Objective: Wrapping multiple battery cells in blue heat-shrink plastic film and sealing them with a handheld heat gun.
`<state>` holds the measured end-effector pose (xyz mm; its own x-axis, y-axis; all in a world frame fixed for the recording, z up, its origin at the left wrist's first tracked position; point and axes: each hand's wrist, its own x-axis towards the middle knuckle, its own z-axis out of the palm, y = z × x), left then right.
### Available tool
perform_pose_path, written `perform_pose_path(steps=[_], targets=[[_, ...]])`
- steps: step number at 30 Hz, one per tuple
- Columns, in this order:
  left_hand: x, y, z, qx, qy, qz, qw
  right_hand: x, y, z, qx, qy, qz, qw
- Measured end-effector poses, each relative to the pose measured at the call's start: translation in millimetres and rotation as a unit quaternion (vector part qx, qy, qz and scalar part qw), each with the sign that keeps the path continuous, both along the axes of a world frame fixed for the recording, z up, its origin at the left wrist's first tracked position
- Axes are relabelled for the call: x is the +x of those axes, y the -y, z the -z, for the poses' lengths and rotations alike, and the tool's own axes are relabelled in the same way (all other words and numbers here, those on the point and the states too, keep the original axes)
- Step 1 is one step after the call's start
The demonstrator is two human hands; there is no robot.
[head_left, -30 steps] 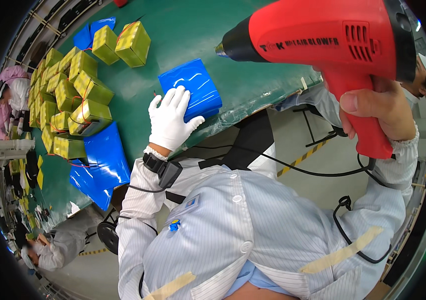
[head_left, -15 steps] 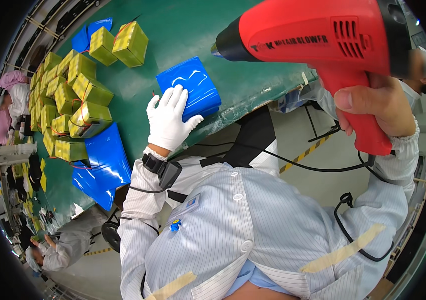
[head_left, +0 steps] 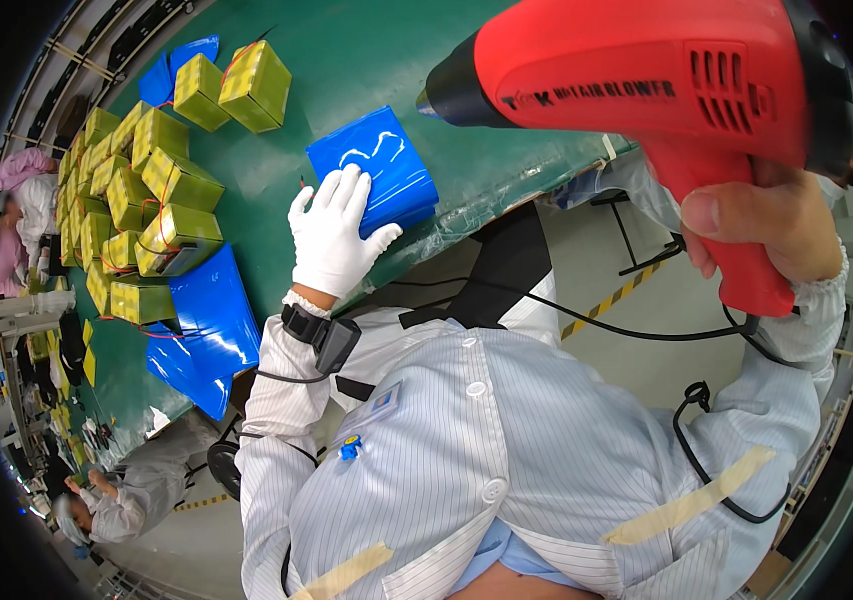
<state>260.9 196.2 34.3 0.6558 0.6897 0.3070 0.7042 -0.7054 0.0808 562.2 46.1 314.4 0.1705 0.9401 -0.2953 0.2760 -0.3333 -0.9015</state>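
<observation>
My right hand (head_left: 756, 225), bare, grips the handle of a red heat gun (head_left: 636, 75). Its black nozzle points left, above and to the right of a shiny blue film-wrapped block (head_left: 386, 165) on the table. Laid on the near left side of that block is my left hand (head_left: 334, 235) in a white glove, fingers stretched out and thumb spread apart. A short red wire end shows beside the gloved fingers. What is inside the blue film is hidden.
Several yellow-green taped battery packs (head_left: 151, 190) with red wires crowd the left of the green table (head_left: 266, 170). Blue film sleeves (head_left: 211, 320) lie at its near edge. A black cord (head_left: 626, 335) hangs below the heat gun. Other people (head_left: 111, 505) sit at the far left.
The heat gun has come slightly larger in view, its handle a little lower and farther right. My left hand stays on the blue block; both appear shifted slightly left and up.
</observation>
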Motion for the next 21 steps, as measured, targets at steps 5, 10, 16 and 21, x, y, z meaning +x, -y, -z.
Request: perform_pose_path(steps=[5, 10, 16, 21], targets=[[-2, 1, -1, -0.004, -0.002, -0.004, 1.000, 4, 2, 5, 0.012, 0.023, 0.003, 1.000], [-3, 2, -1, -0.003, -0.001, -0.004, 1.000, 1, 5, 0, -0.007, 0.016, 0.005, 1.000], [-3, 2, 1, 0.000, -0.002, 0.000, 1.000, 2, 8, 3, 0.000, 0.005, 0.006, 1.000], [2, -1, 0, 0.000, -0.002, 0.009, 1.000, 1, 15, -4, -0.009, 0.016, 0.027, 0.999]])
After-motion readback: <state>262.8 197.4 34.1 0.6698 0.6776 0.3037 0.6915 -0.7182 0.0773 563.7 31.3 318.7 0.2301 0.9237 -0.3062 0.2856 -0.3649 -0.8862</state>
